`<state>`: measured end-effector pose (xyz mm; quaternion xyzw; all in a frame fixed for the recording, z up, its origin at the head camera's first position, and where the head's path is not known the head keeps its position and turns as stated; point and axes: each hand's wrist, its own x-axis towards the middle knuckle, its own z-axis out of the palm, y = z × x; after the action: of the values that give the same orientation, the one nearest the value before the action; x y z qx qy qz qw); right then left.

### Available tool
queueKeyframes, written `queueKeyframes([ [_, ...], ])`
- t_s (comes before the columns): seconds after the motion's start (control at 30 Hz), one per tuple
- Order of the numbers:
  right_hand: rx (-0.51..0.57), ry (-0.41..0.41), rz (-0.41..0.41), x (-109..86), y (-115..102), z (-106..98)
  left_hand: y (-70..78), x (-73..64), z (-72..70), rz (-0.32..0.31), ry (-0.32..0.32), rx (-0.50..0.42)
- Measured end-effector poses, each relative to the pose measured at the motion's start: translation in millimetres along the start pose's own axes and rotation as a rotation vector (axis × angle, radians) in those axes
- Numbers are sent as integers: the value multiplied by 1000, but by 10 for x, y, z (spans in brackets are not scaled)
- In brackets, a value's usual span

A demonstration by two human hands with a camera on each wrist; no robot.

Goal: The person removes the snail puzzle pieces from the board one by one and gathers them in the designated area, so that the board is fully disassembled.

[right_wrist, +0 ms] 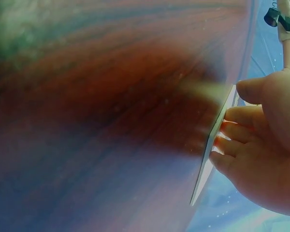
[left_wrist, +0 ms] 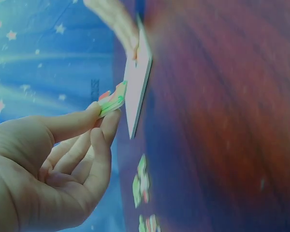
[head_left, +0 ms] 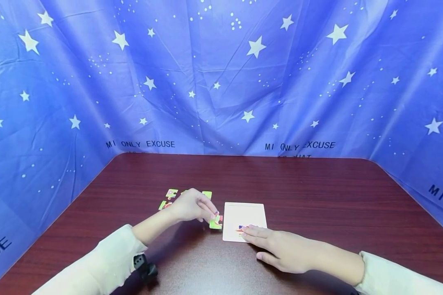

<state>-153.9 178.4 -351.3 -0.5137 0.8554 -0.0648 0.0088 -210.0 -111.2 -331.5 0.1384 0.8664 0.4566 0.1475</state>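
My left hand [head_left: 193, 206] pinches a green jigsaw puzzle piece [head_left: 215, 222] with red and pale patches between thumb and fingers. In the left wrist view, the puzzle piece [left_wrist: 113, 100] is raised off the table, near the board's edge. A flat, white square puzzle board [head_left: 243, 215] lies to the right of it. My right hand [head_left: 289, 250] reaches in from the right, its fairly straight fingers resting on the board's near right part. By these fingertips, a colourful patch with blue and red, seemingly another puzzle piece [head_left: 239, 230], shows partly; the rest is hidden under the hand.
Several loose puzzle pieces lie left of the board, among them a pink-and-green piece [head_left: 171, 193] and a green piece [head_left: 207, 194]; my left hand hides some. They rest on a dark red wooden table [head_left: 317, 188]. A blue star-printed curtain [head_left: 221, 73] surrounds its far sides.
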Motion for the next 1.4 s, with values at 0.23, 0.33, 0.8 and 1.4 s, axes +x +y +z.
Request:
queueKeyframes([
  [0.23, 10, -19, 9, 4, -2, 6, -183, -25, -259, -59, 93, -1],
  [0.33, 7, -18, 6, 3, -3, 8, -297, -56, -375, -87, 96, -4],
  [0.8, 4, -18, 19, 8, -26, -23, -633, -399, -842, -143, -62, 42],
  [1.4, 1, 1, 16, 10, -40, -21, -664, -576, -755, -95, 283, 440],
])
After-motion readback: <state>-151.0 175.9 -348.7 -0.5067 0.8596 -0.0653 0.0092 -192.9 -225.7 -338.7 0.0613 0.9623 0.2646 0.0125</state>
